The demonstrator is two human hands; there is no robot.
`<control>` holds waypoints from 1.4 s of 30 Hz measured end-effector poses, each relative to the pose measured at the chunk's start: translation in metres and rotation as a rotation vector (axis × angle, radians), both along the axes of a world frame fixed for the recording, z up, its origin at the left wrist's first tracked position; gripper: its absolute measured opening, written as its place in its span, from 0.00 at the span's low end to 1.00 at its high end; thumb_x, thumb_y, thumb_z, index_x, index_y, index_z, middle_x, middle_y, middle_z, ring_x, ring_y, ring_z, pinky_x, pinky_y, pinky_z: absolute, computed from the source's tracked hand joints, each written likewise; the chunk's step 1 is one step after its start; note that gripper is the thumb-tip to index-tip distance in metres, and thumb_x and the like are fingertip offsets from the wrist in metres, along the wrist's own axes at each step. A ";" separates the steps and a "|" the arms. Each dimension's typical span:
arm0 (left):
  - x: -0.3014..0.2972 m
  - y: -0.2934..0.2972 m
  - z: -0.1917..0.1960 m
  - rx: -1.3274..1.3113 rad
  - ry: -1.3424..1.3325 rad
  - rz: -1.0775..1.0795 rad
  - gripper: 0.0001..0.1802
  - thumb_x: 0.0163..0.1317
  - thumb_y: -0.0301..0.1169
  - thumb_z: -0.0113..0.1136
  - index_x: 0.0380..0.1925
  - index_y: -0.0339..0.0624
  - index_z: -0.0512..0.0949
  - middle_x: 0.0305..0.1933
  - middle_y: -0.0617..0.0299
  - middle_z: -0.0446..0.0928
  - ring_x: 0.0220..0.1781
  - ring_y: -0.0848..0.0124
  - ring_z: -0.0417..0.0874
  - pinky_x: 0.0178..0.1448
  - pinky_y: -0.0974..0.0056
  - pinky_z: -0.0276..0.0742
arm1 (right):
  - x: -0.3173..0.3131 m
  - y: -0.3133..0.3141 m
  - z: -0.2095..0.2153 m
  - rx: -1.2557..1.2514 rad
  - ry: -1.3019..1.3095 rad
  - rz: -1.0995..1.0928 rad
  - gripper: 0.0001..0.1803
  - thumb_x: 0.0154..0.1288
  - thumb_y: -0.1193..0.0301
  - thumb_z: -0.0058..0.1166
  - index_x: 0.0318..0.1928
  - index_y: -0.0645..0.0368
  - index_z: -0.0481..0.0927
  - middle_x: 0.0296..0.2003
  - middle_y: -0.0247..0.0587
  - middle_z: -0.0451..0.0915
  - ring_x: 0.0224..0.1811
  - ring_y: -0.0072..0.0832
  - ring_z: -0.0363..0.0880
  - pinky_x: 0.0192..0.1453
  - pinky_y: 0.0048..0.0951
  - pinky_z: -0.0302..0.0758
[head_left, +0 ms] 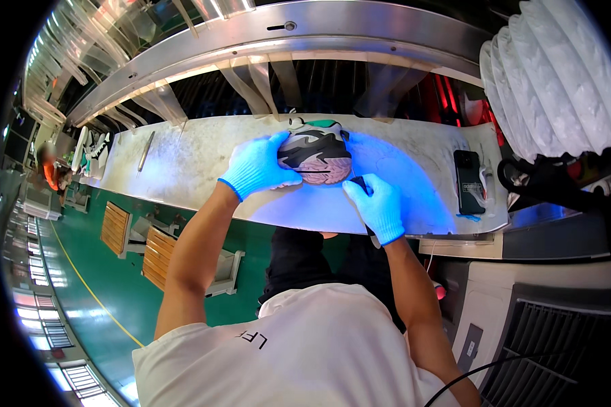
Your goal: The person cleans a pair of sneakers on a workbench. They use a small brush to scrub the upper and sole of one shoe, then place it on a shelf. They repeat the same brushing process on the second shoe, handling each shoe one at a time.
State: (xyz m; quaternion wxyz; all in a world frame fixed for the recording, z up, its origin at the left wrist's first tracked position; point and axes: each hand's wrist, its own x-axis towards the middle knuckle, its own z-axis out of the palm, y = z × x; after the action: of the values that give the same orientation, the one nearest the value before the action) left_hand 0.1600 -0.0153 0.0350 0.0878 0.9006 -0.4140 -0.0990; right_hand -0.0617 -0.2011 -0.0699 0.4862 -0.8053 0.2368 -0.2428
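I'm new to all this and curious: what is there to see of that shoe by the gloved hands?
The shoe has wavy black, grey and pale bands, a pinkish area nearest the person and green at its far end. Its material is hard to tell. The left hand grips its left side over the pale worktop; whether it rests there is unclear. The right hand is close to its near right edge, contact uncertain.

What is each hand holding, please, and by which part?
Left hand: grey-black-pink shoe, by its left side. Right hand: slim dark object, held part hidden.
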 end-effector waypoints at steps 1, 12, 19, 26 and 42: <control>-0.001 0.000 0.005 -0.003 0.032 0.006 0.60 0.42 0.56 0.87 0.77 0.39 0.78 0.58 0.42 0.91 0.58 0.47 0.94 0.65 0.50 0.88 | 0.000 -0.001 -0.003 0.014 -0.004 0.007 0.17 0.72 0.59 0.76 0.45 0.63 0.93 0.29 0.43 0.90 0.30 0.24 0.85 0.38 0.33 0.82; 0.002 0.005 -0.001 -0.096 0.054 -0.002 0.59 0.41 0.56 0.88 0.74 0.40 0.81 0.58 0.44 0.92 0.56 0.49 0.95 0.65 0.52 0.89 | 0.008 -0.007 0.001 -0.095 0.137 0.096 0.21 0.72 0.52 0.74 0.41 0.59 0.92 0.30 0.51 0.90 0.31 0.50 0.91 0.40 0.49 0.85; -0.025 0.035 -0.010 -0.421 -0.011 0.000 0.33 0.51 0.45 0.82 0.56 0.43 0.85 0.50 0.46 0.90 0.53 0.43 0.92 0.58 0.45 0.88 | 0.006 -0.041 0.019 -0.554 0.258 -0.096 0.30 0.69 0.56 0.76 0.63 0.61 0.88 0.60 0.56 0.89 0.56 0.46 0.90 0.57 0.47 0.85; -0.044 0.094 -0.060 -0.752 -0.223 -0.242 0.57 0.39 0.39 0.89 0.76 0.45 0.77 0.76 0.46 0.78 0.74 0.43 0.82 0.74 0.45 0.82 | 0.005 0.020 -0.012 0.767 -0.296 0.312 0.50 0.66 0.66 0.73 0.84 0.65 0.66 0.76 0.49 0.75 0.74 0.43 0.78 0.77 0.45 0.79; -0.018 0.108 -0.100 -0.533 -0.135 0.199 0.49 0.58 0.59 0.77 0.73 0.38 0.78 0.79 0.41 0.75 0.82 0.41 0.74 0.85 0.43 0.70 | 0.010 0.002 0.129 0.502 -0.690 -0.097 0.37 0.74 0.55 0.69 0.76 0.60 0.77 0.73 0.50 0.81 0.74 0.46 0.79 0.79 0.58 0.75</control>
State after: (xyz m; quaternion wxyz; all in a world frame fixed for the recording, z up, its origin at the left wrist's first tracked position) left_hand 0.1417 0.0924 -0.0645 0.3031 0.8865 -0.3399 0.0824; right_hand -0.0513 -0.1988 0.0593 0.7059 -0.5216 0.1493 -0.4554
